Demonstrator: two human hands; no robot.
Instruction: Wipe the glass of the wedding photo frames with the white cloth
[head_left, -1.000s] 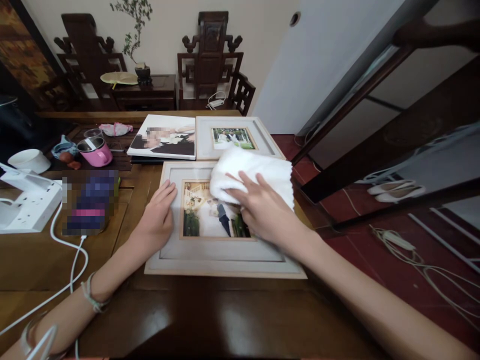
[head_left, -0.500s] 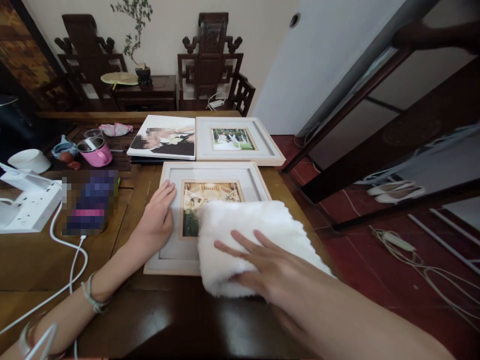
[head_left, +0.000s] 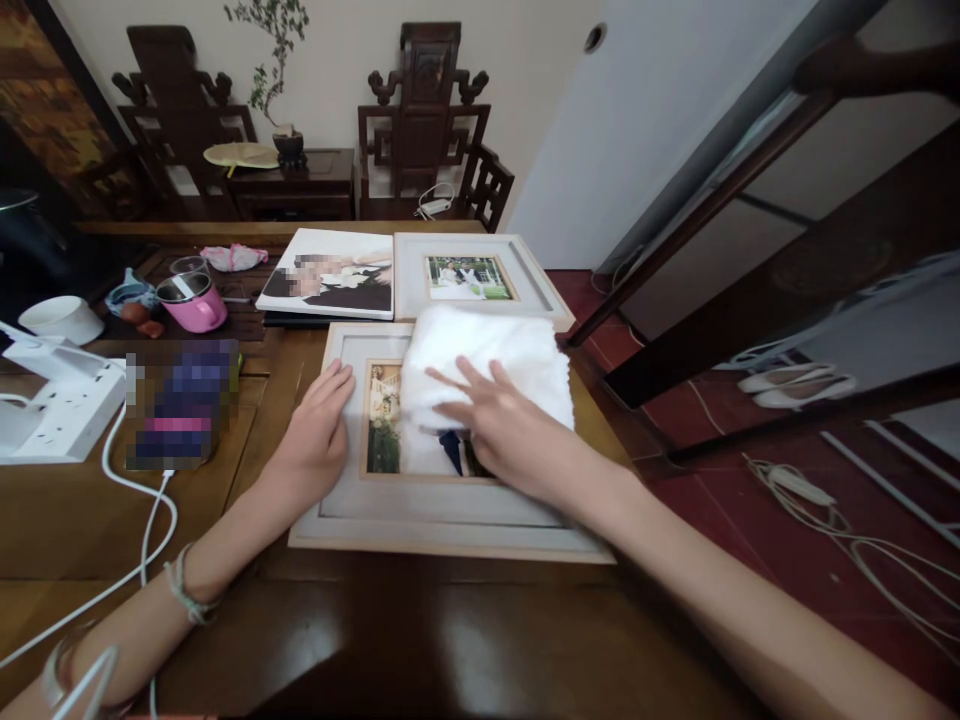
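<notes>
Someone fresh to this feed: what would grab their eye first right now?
Probably the bright white cloth beneath the spread right hand, hiding part of the photo in the near picture frame, whose left edge the left hand touches. After that, perhaps the pink mug at the left, and the second framed photo just beyond the near one.

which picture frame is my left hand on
The nearer frame: your left hand rests on its left side. The farther frame, beside the photo panel, has no hand on it.

head view | from above | forward and down | near table
</notes>
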